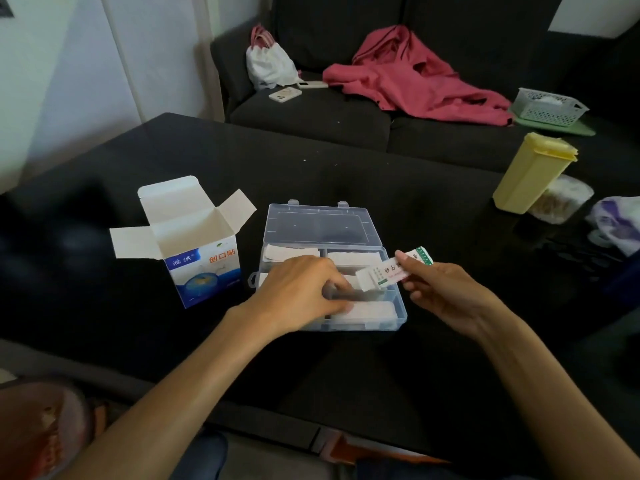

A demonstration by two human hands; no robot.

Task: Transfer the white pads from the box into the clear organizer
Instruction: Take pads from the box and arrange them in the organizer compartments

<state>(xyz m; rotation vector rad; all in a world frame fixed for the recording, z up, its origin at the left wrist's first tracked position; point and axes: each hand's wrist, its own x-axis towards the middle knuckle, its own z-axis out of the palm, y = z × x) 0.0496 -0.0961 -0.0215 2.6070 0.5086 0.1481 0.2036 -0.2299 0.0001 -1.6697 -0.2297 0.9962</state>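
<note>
White pads [362,310] sit in the compartments of the clear organizer [332,271], mid-tabletop: one stack front right, more in the two back compartments, rest hidden under the hands. Organizer lid [320,225] is open, laid back flat away from the person, hinge at the far edge. Left hand [301,289] reaches into the middle of the organizer, fingers curled down at the pads; can't tell if they're pinching one or just touching. Right hand [440,289] holds a small white packet [391,270] with green edge print just above the organizer's right rim, thumb and fingers clamped on it. Box [201,258], white and blue with red print, stands upright just left of the organizer, small gap between them, all top flaps splayed open; inside not visible. Black tabletop [346,168] has open room behind the lid and to the front toward the near edge; left of the box also free. Right side is tighter: yellow lidded container [533,173] leaning against a clear round tub [561,199], well apart from the organizer, then a purple-white bag [616,220] at the right edge. Beyond the far tabletop edge, a dark sofa [311,112] with a pink garment [408,77], a white bag [268,64], a phone [284,95] and a white mesh basket [549,105].
</note>
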